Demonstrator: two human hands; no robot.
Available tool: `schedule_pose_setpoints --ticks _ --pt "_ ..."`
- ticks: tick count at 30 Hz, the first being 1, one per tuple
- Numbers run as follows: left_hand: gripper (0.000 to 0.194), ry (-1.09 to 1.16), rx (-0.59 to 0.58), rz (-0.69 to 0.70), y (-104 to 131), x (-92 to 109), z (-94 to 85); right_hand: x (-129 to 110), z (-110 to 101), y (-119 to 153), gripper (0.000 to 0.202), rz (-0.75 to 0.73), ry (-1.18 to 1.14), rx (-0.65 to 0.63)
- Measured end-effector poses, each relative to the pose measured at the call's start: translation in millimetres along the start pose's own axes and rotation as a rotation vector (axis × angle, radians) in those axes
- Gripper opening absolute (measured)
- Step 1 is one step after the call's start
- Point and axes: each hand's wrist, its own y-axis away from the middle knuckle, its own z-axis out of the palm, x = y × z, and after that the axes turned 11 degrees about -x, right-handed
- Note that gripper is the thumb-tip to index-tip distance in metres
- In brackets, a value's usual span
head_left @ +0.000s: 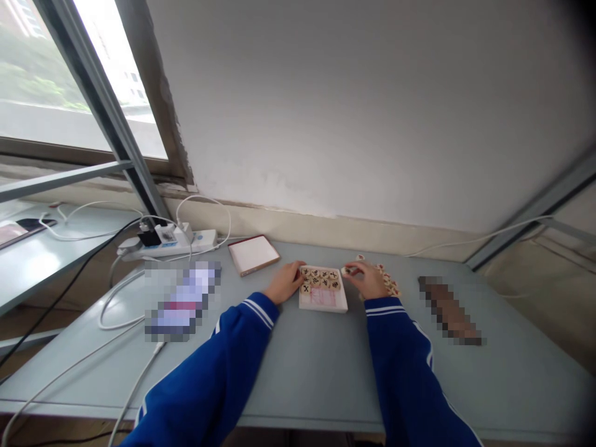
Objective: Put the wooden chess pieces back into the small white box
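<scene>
A shallow white box [336,306] stands on the table, partly filled with round Chinese chess pieces [321,277] bearing black characters. They lie in rows at its far side, with one at the left of the nearer row; pinkish paper shows on the bare floor of the box. My left hand [285,283] is closed on the box's left edge. Just beyond the right wall, my right hand [367,279] pinches a single chess piece [346,271] between thumb and fingers. Beside and behind that hand lies a loose heap of more pieces [390,282], some with red characters, partly hidden.
The box lid [254,253] lies behind my left hand. Further left are a pixelated phone-like object [184,304], white cables and a loaded power strip [200,241]. A brown pixelated object [449,310] lies at right. A wall [349,124] closes off the table's [316,372] back.
</scene>
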Motion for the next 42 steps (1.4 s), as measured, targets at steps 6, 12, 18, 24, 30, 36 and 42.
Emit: schedule_pose_setpoints --ticks 6,12,18,24,30,36,42 --pt "0.030 0.008 0.001 0.016 0 0 -0.1 -53 17 5 0.019 -0.282 -0.236 -0.245" --pt "0.030 0.009 0.006 0.007 1 1 -0.3 -67 26 10 0.031 -0.305 -0.091 -0.348" --pt "0.031 0.006 0.010 0.007 -1 -3 2.5 -60 29 9 0.034 -0.185 0.062 -0.318" --pt "0.031 -0.004 0.009 0.000 -1 -2 2.5 -62 28 9 0.007 -0.250 0.260 -0.304" --pt "0.031 -0.015 -0.003 -0.003 0 0 0.3 -59 12 9 0.009 -0.142 0.292 -0.246" --pt "0.031 0.000 0.005 0.000 -1 -3 2.6 -12 -10 13 0.027 0.476 0.483 -0.131" --pt "0.030 -0.001 0.007 0.007 -1 -4 3.1 11 -16 16 0.027 0.622 0.452 -0.243"
